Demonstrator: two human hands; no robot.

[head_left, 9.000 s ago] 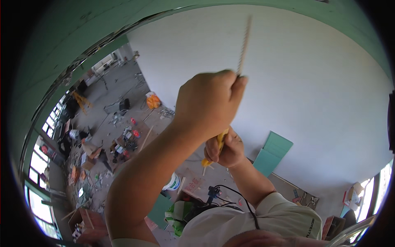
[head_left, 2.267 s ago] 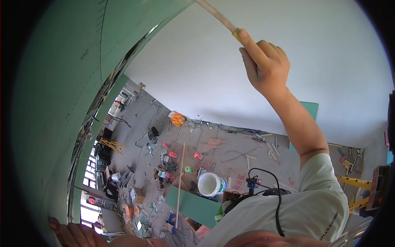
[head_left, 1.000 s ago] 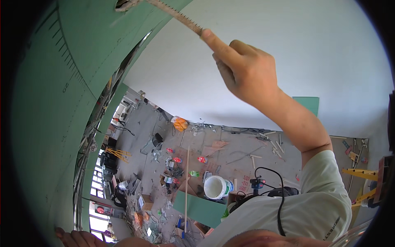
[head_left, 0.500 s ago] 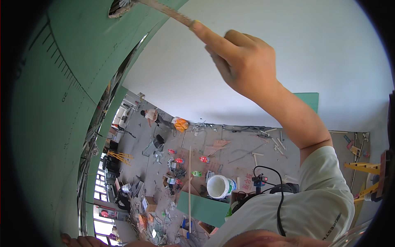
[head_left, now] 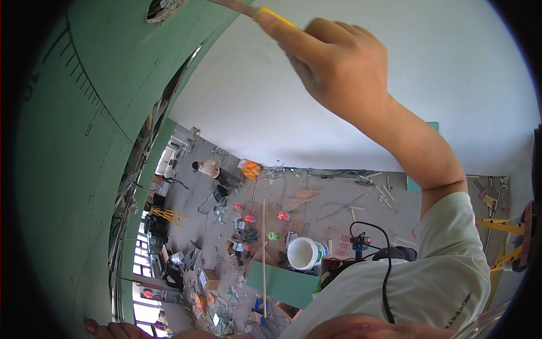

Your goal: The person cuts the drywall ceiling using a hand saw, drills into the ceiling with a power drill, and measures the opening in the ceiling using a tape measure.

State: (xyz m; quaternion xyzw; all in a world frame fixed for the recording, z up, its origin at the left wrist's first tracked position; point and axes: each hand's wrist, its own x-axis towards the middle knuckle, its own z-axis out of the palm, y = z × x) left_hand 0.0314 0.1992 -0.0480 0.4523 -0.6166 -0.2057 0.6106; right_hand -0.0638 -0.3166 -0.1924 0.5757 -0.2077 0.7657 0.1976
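One right hand (head_left: 339,68), upper centre, grips one yellow-handled tool (head_left: 265,12) near one round hole (head_left: 164,8) in the green board (head_left: 73,141); left hand (head_left: 107,329), lower left, state unclear.

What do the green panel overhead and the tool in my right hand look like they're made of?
The green panel looks like paper-faced plasterboard: matte, with printed ruler marks and a rough-edged round hole. The tool in the right hand has a yellow grip, probably plastic, and a thin blade, possibly metal; it is too blurred to be sure.

A white bucket (head_left: 303,252) is standing on the littered grey floor (head_left: 322,198) beside a green board (head_left: 282,284). Farther off, a person (head_left: 210,168) is crouching near an orange bag (head_left: 250,168).
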